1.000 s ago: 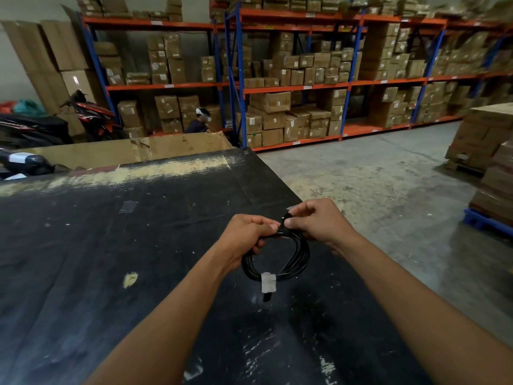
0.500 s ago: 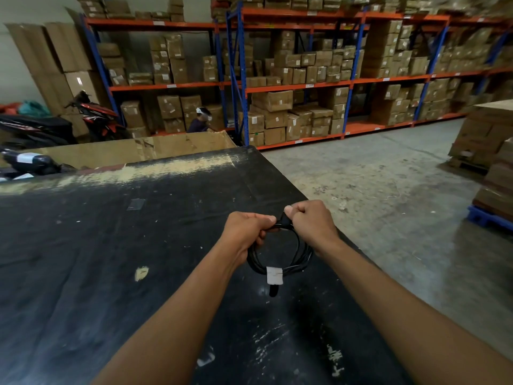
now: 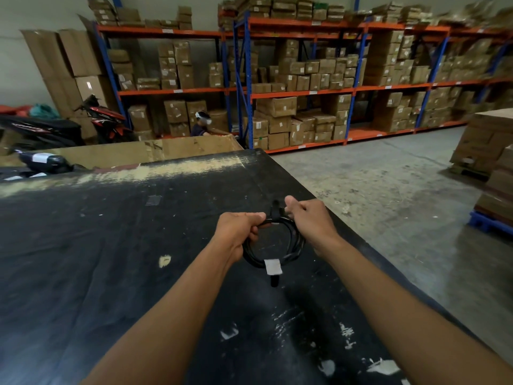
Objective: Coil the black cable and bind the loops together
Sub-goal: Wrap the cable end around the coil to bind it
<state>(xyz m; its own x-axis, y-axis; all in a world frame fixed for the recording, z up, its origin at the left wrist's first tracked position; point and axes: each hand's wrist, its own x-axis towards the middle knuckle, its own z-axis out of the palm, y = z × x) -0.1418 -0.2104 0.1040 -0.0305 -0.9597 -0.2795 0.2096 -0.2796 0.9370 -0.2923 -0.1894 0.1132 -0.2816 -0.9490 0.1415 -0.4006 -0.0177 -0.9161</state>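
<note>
The black cable (image 3: 294, 247) is wound into a small round coil that I hold up over the black table (image 3: 97, 245). My left hand (image 3: 239, 228) grips the coil's upper left side. My right hand (image 3: 311, 219) pinches its top right, where a black strap (image 3: 275, 210) wraps the loops and sticks up between my thumbs. A white label (image 3: 273, 266) sits on the coil's lower edge, and a short black end (image 3: 274, 280) hangs below it.
The table's right edge runs diagonally close to my right arm, with concrete floor (image 3: 388, 195) beyond. A cardboard sheet (image 3: 155, 151) stands past the far edge. Shelving with cartons (image 3: 305, 107), motorbikes (image 3: 69, 126), a seated person (image 3: 202, 125) and box stacks (image 3: 491, 151) stand behind.
My hands have drawn closer together at the top of the coil, and the strap now shows standing up between them. The coil hangs much as before.
</note>
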